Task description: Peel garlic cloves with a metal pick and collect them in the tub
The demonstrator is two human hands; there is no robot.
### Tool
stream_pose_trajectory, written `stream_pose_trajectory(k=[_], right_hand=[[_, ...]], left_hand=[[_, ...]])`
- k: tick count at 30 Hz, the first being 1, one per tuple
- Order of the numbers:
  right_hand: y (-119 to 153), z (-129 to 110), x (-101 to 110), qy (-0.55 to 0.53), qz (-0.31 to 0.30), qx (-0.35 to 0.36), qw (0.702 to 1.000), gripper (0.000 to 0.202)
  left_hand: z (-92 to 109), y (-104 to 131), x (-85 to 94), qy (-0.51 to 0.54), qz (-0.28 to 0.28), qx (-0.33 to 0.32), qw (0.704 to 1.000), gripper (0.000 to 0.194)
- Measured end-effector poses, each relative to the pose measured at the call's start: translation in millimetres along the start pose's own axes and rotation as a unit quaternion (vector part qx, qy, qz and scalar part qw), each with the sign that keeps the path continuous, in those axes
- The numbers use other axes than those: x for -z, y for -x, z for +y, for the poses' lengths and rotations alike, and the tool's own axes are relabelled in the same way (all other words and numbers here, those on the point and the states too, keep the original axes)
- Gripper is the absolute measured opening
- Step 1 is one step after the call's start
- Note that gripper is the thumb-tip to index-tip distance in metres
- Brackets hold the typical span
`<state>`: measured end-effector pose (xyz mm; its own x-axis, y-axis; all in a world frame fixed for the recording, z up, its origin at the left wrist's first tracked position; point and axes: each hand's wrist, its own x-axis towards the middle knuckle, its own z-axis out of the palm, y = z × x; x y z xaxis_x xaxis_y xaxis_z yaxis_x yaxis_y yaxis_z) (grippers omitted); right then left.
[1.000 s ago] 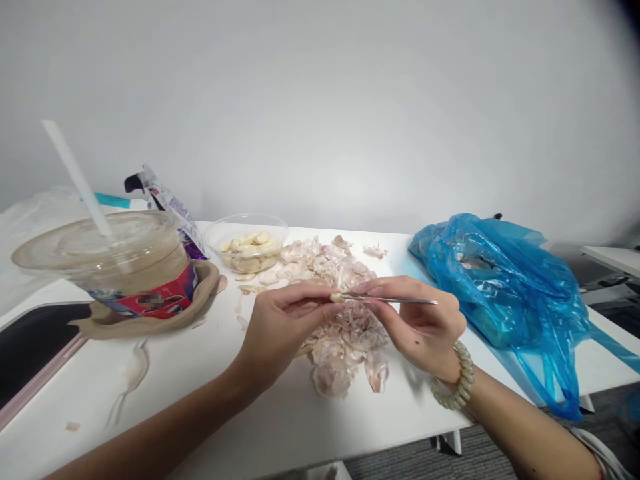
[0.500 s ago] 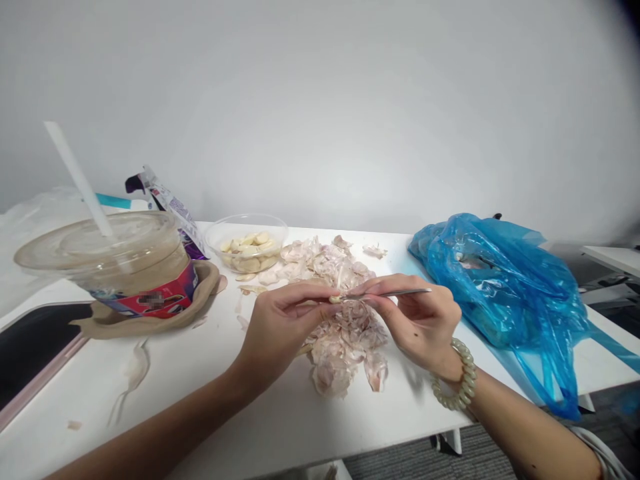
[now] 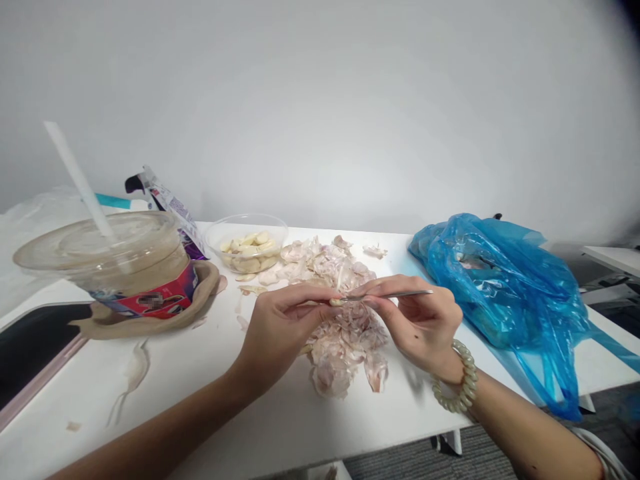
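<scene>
My left hand pinches a small pale garlic clove between thumb and fingertips. In my right hand, which wears a beaded bracelet, is a thin metal tool; its tip meets the clove. Below both hands spreads a heap of garlic skins on the white table. Behind my left hand a clear plastic bowl holds several peeled cloves.
A large drink cup with a straw sits in a cardboard holder at the left, beside a black tablet-like object and a purple packet. A blue plastic bag lies at the right.
</scene>
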<state>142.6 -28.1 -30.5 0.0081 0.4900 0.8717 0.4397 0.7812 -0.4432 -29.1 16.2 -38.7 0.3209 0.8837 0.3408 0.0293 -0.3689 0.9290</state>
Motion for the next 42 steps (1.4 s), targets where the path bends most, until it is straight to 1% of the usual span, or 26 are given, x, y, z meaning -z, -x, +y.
stream_pose_trajectory(k=[6,11,16,26,31,34,42], right_hand=[[-0.3,0.3,0.3,0.006,0.009,0.007,1.000,0.023],[-1.1,1.9,-1.3,-0.022,0.026,0.019,0.999,0.026],[-1.4,1.8,-1.0,-0.040,0.002,0.032,0.999,0.029],[0.2,0.6,1.2,-0.034,-0.024,0.021,0.999,0.027],[-0.6,-0.9,1.8,-0.027,-0.030,0.005,0.999,0.021],[-0.9,-1.5,2.0,-0.029,-0.028,-0.010,0.999,0.018],[0.9,-2.3,1.1,-0.020,-0.017,-0.012,1.000,0.018]], left_hand=[[-0.7,0.8,0.5,-0.016,0.011,-0.022,1.000,0.013],[-1.0,0.2,0.7,-0.039,0.025,-0.024,0.999,0.011],[-2.3,0.3,1.2,-0.046,0.023,-0.033,0.998,0.014],[-2.9,0.9,1.9,-0.056,0.022,-0.043,0.997,0.015],[-2.6,0.7,1.9,-0.076,0.018,-0.070,0.994,0.015],[-2.3,0.3,2.0,-0.084,0.021,-0.076,0.993,0.015],[-1.8,2.2,1.2,-0.081,0.020,-0.067,0.994,0.016]])
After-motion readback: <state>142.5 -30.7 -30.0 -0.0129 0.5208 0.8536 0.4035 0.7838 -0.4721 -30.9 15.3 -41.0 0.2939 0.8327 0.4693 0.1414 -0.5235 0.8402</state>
